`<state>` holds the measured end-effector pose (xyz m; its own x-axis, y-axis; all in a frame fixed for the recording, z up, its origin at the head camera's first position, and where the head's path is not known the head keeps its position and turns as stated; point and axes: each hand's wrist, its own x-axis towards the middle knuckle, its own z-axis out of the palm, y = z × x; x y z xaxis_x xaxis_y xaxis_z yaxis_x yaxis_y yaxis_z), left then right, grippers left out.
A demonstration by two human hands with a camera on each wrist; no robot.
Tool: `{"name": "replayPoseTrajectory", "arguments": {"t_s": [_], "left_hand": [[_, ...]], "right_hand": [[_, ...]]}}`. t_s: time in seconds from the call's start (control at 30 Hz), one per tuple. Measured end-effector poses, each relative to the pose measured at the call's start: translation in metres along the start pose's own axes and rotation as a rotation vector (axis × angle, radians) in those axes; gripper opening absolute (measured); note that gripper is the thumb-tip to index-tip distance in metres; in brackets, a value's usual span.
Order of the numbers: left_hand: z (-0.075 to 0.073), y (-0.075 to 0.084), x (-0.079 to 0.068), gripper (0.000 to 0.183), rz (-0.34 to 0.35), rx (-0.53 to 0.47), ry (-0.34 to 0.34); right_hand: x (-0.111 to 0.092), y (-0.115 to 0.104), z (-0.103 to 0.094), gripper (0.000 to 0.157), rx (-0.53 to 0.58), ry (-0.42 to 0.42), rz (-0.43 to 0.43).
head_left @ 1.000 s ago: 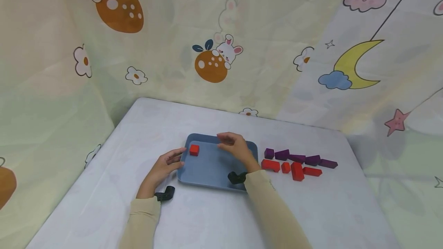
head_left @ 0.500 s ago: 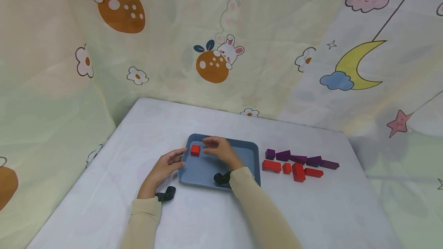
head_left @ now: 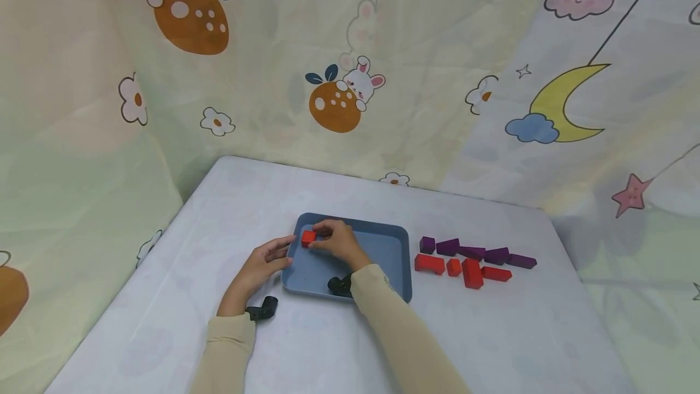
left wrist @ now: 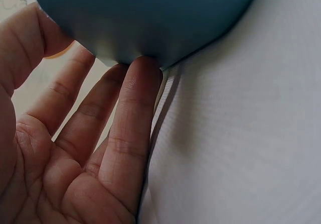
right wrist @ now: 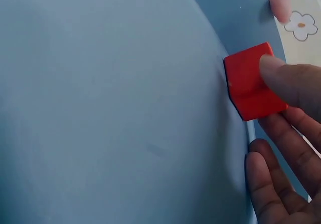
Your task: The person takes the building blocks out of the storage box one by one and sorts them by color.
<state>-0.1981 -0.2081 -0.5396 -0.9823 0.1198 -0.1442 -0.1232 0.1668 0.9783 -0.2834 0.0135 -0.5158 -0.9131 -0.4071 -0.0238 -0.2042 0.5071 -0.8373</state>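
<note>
In the head view a small red block (head_left: 308, 238) sits at the far left corner of the blue tray (head_left: 377, 248). My right hand (head_left: 339, 242) reaches over the tray and pinches this block. The right wrist view shows the thumb on one face of the red block (right wrist: 253, 81) and fingers at its lower side; the other fingers rest near the tray wall. My left hand (head_left: 265, 263) is at the tray's left edge. Seen from the left wrist, its fairly straight fingertips touch the outer side of the tray (left wrist: 145, 23), and that hand (left wrist: 85, 143) holds nothing else.
Right of the tray lies a row of purple blocks (head_left: 496, 256). In front of it stands a row of red blocks (head_left: 473, 273), one of them an arch-shaped block (head_left: 429, 263). A white cloth (head_left: 492, 333) covers the table, and a printed curtain (head_left: 262, 65) hangs behind.
My right hand has moved left across the tray to the red block, and its fingers have closed on it. The left hand has stayed at the tray's edge.
</note>
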Motion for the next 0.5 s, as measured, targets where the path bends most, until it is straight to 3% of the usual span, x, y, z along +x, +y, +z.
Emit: {"name": "replayPoseTrajectory", "arguments": {"t_s": [0.23, 0.5], "left_hand": [[0.000, -0.003, 0.002, 0.061, -0.007, 0.007, -0.004], [0.002, -0.003, 0.003, 0.060, -0.033, 0.029, 0.023]], "right_hand": [[-0.003, 0.002, -0.006, 0.034, 0.060, -0.008, -0.025], [-0.017, 0.002, -0.039, 0.032, 0.220, -0.022, -0.089]]}}
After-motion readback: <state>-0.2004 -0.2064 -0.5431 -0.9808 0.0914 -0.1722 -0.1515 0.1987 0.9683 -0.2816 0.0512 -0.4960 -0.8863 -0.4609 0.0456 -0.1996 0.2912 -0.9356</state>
